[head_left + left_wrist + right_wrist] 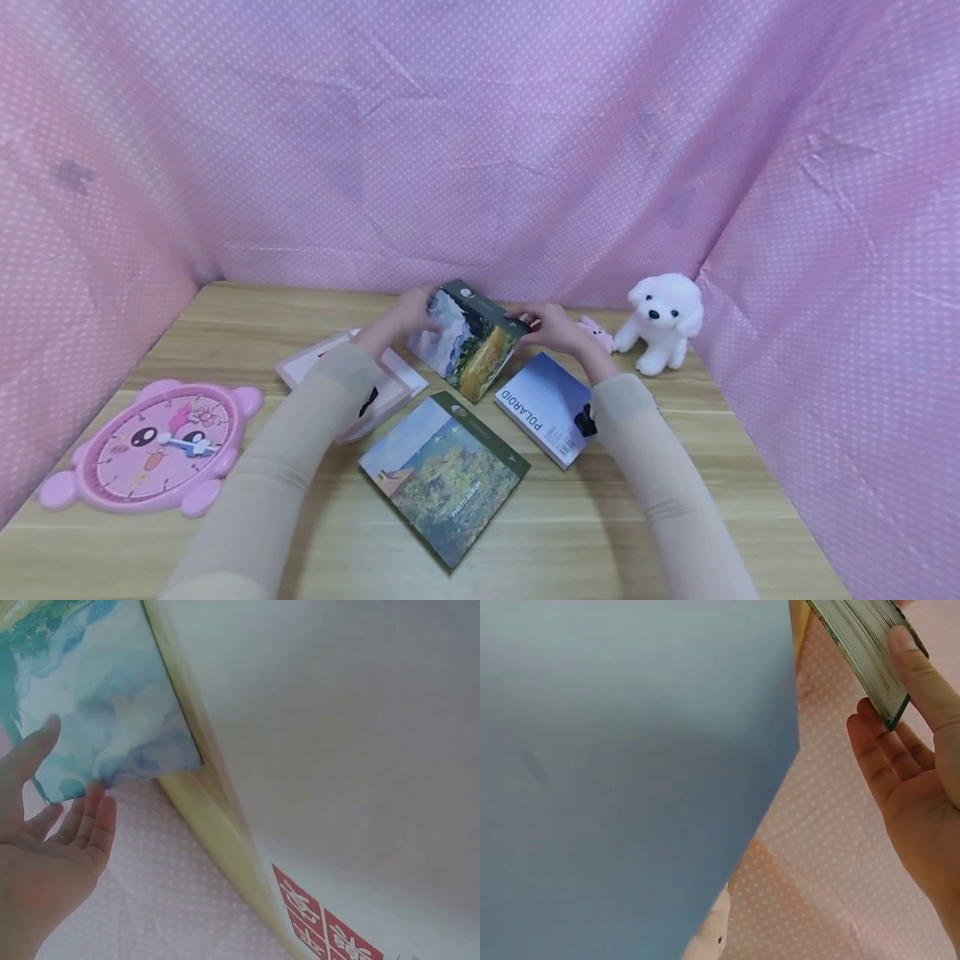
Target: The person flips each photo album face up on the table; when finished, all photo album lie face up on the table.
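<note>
The left hand (pixel 411 312) and right hand (pixel 553 327) grip an art-covered book (pixel 472 346) at opposite sides, likely for balance. A photo album (pixel 448 483) lies lower centre.

My right hand (pixel 924 784) pinches 1 corner of a book (pixel 859 652), my thumb on the edges of its pages, and a big flat blue thing (pixel 630 765) fills the left side, with a pale toy (pixel 711 930) peeking out under it and pink dotted cloth (pixel 829 840) behind.
</note>
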Tool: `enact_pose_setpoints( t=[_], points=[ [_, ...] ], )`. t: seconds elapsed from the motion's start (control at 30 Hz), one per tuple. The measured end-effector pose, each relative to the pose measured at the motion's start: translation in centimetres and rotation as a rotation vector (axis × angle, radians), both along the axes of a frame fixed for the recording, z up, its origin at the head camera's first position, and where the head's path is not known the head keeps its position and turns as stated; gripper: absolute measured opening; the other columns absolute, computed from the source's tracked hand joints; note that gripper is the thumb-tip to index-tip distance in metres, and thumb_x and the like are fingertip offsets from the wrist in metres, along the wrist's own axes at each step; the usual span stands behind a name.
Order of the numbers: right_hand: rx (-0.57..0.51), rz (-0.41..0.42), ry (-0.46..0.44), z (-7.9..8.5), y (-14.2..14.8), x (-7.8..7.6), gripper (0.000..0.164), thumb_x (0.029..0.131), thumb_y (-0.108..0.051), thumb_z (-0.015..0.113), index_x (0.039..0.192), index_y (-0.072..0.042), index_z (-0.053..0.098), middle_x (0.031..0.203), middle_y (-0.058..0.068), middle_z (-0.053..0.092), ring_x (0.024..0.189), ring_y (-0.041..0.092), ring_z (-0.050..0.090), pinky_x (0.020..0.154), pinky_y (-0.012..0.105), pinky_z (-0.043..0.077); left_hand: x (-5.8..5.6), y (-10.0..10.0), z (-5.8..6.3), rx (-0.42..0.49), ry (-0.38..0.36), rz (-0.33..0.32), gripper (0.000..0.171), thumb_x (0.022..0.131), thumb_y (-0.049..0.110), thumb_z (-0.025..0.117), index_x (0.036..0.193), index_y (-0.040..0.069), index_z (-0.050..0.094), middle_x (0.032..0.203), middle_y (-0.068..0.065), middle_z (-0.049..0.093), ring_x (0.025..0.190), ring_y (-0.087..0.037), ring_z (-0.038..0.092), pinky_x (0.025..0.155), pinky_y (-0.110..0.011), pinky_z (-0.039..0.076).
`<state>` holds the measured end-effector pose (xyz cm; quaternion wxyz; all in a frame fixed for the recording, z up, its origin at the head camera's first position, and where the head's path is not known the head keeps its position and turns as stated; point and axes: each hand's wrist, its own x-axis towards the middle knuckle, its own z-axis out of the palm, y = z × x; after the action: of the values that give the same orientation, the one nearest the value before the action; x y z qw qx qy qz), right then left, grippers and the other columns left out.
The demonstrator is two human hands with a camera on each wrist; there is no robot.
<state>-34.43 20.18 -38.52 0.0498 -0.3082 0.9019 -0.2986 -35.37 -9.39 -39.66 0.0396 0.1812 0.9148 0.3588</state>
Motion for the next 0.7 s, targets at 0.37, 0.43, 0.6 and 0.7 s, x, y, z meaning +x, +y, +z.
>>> enact_pose_setpoints(
  t=[0.37, 0.43, 0.6, 0.7],
  points=[
    [-0.082, -0.03, 0.005, 1.0, 0.3, 0.5, 0.047, 0.077, -0.009, 0.077, 0.122, -0.009, 0.063, 0.111, 0.013, 0.065, 0.097, 0.027, 0.066, 0.082, 0.032, 0.056, 0.0, -0.3, 0.6, 0.047, 0.015, -0.009, 0.079, 0.079, 0.013, 0.076, 0.142, 0.0, 0.031, 0.131, -0.023, 0.048, 0.113, -0.034, 0.05, 0.099, -0.044, 0.045],
    [-0.082, -0.036, 0.003, 1.2, 0.3, 0.6, 0.046, 0.077, -0.009, 0.077, 0.121, -0.009, 0.063, 0.111, 0.014, 0.065, 0.098, 0.027, 0.066, 0.082, 0.032, 0.056, 0.0, -0.2, 0.8, 0.062, 0.009, -0.008, 0.079, 0.078, 0.013, 0.076, 0.142, -0.001, 0.03, 0.13, -0.023, 0.047, 0.112, -0.034, 0.051, 0.099, -0.044, 0.045],
    [-0.064, -0.041, 0.023, 1.7, 0.4, 0.7, 0.045, 0.078, -0.012, 0.077, 0.121, -0.011, 0.063, 0.11, 0.013, 0.066, 0.099, 0.026, 0.064, 0.084, 0.036, 0.056, -0.2, 0.0, 1.4, 0.146, -0.025, -0.002, 0.077, 0.077, 0.006, 0.075, 0.139, -0.004, 0.03, 0.13, -0.026, 0.045, 0.113, -0.038, 0.053, 0.098, -0.043, 0.046],
    [-0.065, -0.036, 0.044, 2.0, 0.3, 0.7, 0.045, 0.078, -0.013, 0.077, 0.12, -0.012, 0.064, 0.11, 0.01, 0.065, 0.1, 0.024, 0.063, 0.086, 0.039, 0.055, -0.5, 0.1, 1.6, 0.192, -0.028, -0.004, 0.075, 0.076, 0.004, 0.075, 0.136, -0.007, 0.031, 0.129, -0.028, 0.045, 0.111, -0.039, 0.054, 0.096, -0.042, 0.048]
  ],
)
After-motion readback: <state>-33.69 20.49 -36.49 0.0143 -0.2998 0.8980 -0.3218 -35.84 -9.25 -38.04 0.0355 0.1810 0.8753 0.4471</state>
